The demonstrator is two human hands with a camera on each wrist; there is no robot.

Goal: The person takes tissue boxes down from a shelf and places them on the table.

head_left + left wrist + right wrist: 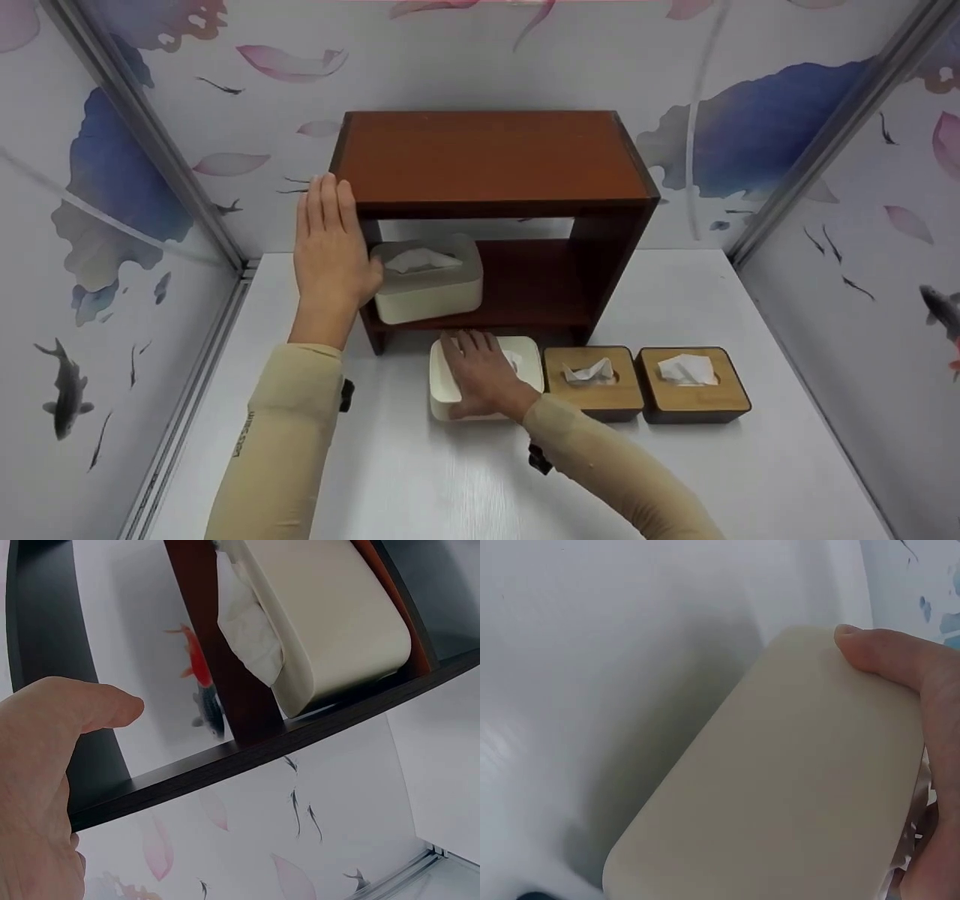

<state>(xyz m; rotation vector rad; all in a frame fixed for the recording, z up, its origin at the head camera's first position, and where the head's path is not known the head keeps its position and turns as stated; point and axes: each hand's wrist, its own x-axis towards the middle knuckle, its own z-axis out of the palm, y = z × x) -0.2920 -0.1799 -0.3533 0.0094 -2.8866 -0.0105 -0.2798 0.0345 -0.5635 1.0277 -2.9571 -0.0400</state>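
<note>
My left hand (330, 247) lies with straight fingers along the left side of a reddish-brown wooden shelf (487, 157). Its thumb (109, 706) reaches toward the shelf's opening in the left wrist view. Inside, on the middle board, a cream tissue box (429, 298) sits at the left end, slightly angled, with tissue showing on top. My right hand (480, 379) grips a second cream tissue box (780, 772) in front of the shelf. Its thumb is at the near side and its fingers span the lid, partly covering the tissue.
Two tissue boxes with wooden lids and dark sides stand to the right, the nearer wooden-lidded box (592, 394) right beside the gripped one and the other box (694, 397) farther right. A white table (397, 480) lies below, with printed panels (480, 67) around it.
</note>
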